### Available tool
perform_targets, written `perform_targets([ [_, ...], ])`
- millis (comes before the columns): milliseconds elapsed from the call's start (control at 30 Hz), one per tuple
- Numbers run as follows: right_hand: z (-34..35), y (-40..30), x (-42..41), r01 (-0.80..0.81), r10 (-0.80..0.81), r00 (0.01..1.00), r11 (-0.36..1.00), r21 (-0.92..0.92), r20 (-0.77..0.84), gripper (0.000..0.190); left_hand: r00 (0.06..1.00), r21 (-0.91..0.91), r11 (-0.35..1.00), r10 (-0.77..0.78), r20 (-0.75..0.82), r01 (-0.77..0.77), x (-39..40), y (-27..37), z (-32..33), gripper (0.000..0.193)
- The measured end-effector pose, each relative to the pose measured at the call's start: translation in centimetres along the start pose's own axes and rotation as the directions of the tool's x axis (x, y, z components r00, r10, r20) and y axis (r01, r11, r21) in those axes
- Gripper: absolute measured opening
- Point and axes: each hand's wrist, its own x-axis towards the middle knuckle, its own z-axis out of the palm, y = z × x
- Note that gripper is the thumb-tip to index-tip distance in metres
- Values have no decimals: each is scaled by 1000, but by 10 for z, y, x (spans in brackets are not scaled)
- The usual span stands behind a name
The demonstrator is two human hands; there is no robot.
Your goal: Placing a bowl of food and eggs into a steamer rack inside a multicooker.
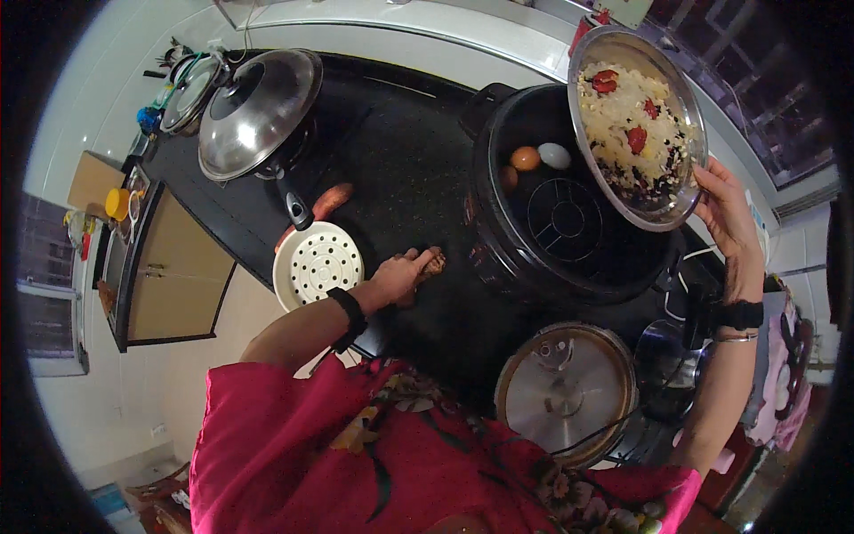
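My right hand (720, 203) grips the rim of a steel bowl (637, 130), held tilted above the right side of a large black cooker pot (497, 200). The bowl holds pale grains, dark bits and several red dates. Inside the pot, eggs (525, 159) lie beside a round wire rack (565, 217). At the counter left of the pot, my left hand (400, 274) has its fingers closed on a small brown lumpy piece (435, 261), whose kind I cannot tell. Close to my left wrist is a cream perforated steamer tray (319, 263), with reddish sweet potatoes (333, 200) behind it.
A wok with a domed steel lid (260, 120) stands at the back left, its handle (295, 207) pointing at the tray. A round steel lid (567, 394) lies near my body on the right. Further right are a steel pot (670, 350) and cables. The black counter (413, 160) runs along the wall.
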Motion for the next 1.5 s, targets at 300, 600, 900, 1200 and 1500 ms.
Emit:
perform_targets([
  [300, -5, -2, -1, -58, 58, 998, 998, -11, -31, 23, 997, -374, 925, -59, 40, 70, 4, 4, -7, 59],
  [600, 2, -5, 1, -56, 49, 995, 995, -81, -82, 25, 993, -719, 685, -109, 54, 114, -15, -1, -47, 58],
  [900, -9, 2, 2, -88, 88, 996, 995, -45, -15, 27, 998, -919, 394, -60, -32, -5, -24, 8, -99, 62],
  [1200, 2, 0, -2, -35, 35, 998, 999, 2, -44, 27, 990, -949, 313, -143, 1, 46, -30, 21, -112, 61],
  [1500, -5, -1, 0, -58, 55, 997, 997, -58, -48, 26, 988, -847, 531, -127, -89, -8, -16, 11, -87, 57],
])
